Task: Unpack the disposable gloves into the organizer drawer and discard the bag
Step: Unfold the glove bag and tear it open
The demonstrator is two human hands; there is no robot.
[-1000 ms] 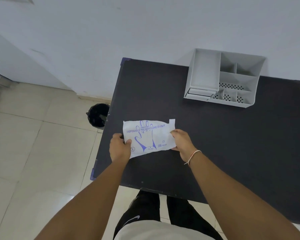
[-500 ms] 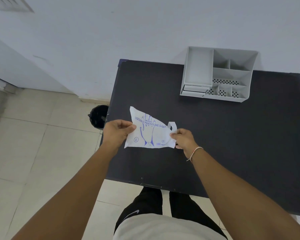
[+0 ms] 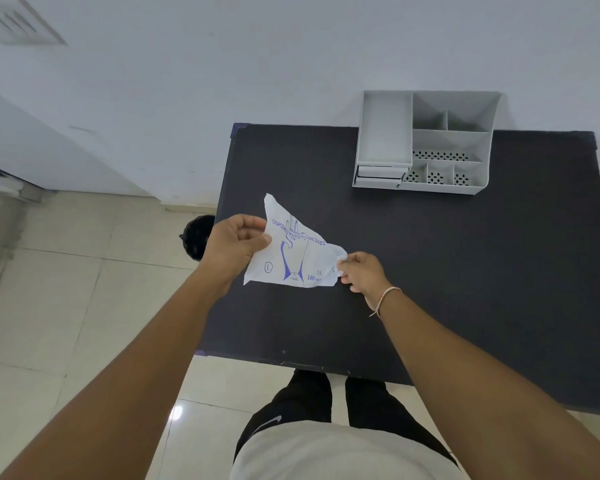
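The bag (image 3: 297, 252) you hold reads "DISPOSABLE POLYETHYLENE GLOVES" in blue along its top, above a blue outline of a hand; lower down you can read a circled "L", a "CE" mark and "100", with the word after it too small to make out. It is a thin white plastic packet, creased and pulled into a slanted shape, lifted above the near-left part of the black table (image 3: 465, 271). Your left hand (image 3: 236, 242) pinches its left edge between thumb and fingers; your right hand (image 3: 361, 273), a thin bracelet (image 3: 385, 297) on its wrist, grips the right end. The grey organizer (image 3: 425, 142) stands at the table's far edge against the white wall (image 3: 222, 64), its drawer (image 3: 380, 173) low at the left front. A black bin (image 3: 196, 240) sits on the pale tiled floor (image 3: 66, 306) beside the table's left edge.
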